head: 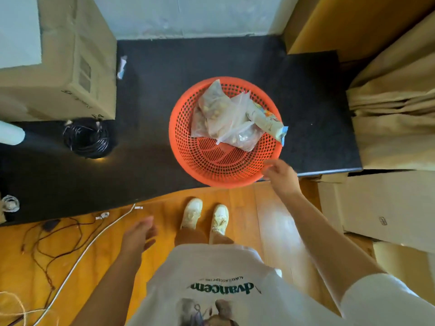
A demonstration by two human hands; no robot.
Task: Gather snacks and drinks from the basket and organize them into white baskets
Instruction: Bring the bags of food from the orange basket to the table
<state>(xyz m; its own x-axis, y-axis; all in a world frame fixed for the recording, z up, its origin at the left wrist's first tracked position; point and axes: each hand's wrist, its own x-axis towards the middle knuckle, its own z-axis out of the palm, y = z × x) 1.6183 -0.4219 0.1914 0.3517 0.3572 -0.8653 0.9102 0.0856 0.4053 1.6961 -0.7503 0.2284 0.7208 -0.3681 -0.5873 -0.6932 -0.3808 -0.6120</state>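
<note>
Overhead, an orange basket [211, 161] sits on a dark counter [164, 90], its near rim overhanging the counter's edge. Inside lie clear bags of snacks [221, 116] and a printed packet [268, 123] leaning over the right rim. The person's right hand [281, 174], fingers loosely spread and holding nothing, reaches the basket's near-right rim. The left hand [138, 234] hangs relaxed and empty above the wooden floor [235, 198], well apart from the basket.

A home storeroom: stacked cardboard boxes [58, 67], loose cables [87, 140], wooden floor [235, 198].
</note>
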